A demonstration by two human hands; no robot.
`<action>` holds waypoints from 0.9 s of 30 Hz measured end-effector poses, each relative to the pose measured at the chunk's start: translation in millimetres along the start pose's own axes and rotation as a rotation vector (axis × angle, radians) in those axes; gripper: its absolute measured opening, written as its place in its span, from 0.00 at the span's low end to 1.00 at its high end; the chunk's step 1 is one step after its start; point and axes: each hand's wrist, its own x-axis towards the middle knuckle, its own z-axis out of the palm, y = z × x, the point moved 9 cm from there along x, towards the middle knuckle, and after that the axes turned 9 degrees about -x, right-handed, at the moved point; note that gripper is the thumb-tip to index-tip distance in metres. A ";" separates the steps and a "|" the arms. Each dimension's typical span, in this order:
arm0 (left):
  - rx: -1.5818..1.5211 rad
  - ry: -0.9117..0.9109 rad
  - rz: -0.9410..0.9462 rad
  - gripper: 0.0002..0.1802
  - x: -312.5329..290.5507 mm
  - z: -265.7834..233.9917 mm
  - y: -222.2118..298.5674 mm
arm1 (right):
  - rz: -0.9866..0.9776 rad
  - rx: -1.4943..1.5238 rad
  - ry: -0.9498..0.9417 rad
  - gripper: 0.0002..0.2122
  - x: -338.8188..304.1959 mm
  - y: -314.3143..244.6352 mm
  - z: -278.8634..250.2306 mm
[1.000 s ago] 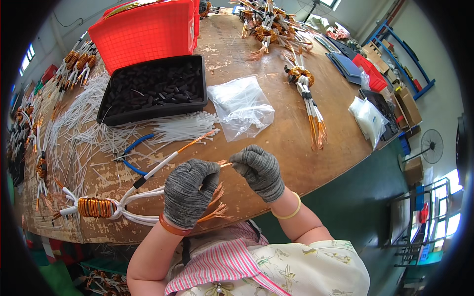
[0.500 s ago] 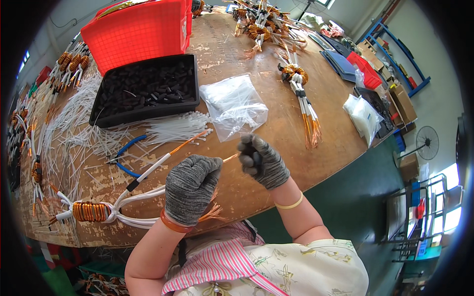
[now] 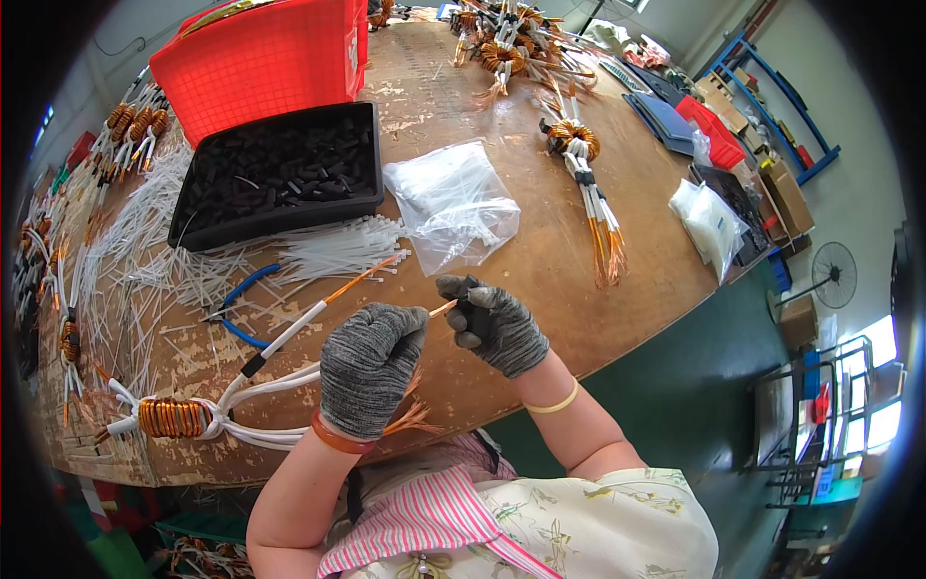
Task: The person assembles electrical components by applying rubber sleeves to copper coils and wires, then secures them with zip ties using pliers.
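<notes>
Moving nearer the copper end (image 3: 442, 309) at frame centre, my right hand (image 3: 498, 330) is half-curling, grip unclear; my closed left hand (image 3: 370, 371) is holding it firmly, for good control.

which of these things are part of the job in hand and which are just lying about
Part of the job, it seems:
left hand, holding a copper wire end
right hand, close to it
copper coil with white leads
tray of small black pieces, perhaps

Seemingly just lying about:
blue-handled tool, idle
red crate
fan
</notes>
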 end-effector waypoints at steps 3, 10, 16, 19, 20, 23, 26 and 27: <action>0.007 -0.007 0.004 0.08 -0.1 2.5 -0.4 | -0.029 0.011 0.014 0.20 1.0 -0.4 -8.9; 0.019 -0.002 0.003 0.08 -0.3 3.2 -3.6 | -0.147 -0.162 0.095 0.19 -4.2 -14.2 -6.9; 0.049 -0.008 0.008 0.08 0.2 5.4 -3.7 | -0.096 -0.033 0.163 0.15 -4.5 -6.7 -13.7; 0.044 -0.013 -0.010 0.08 -0.3 6.0 -5.2 | -0.106 0.027 0.063 0.13 -3.7 -6.3 -7.5; 0.043 -0.013 -0.010 0.08 -0.3 6.2 -5.5 | -0.107 0.026 0.064 0.13 -3.3 -5.5 -10.7; 0.041 -0.005 0.005 0.09 -0.2 5.9 -5.4 | -0.082 0.110 0.018 0.12 -2.0 -1.0 -12.8; 0.045 -0.009 0.002 0.09 -0.5 6.2 -5.7 | -0.114 0.016 0.129 0.10 -4.4 -4.4 -18.1; 0.044 -0.011 -0.001 0.08 -0.4 6.3 -5.7 | -0.112 0.035 0.118 0.10 -4.8 -5.0 -15.4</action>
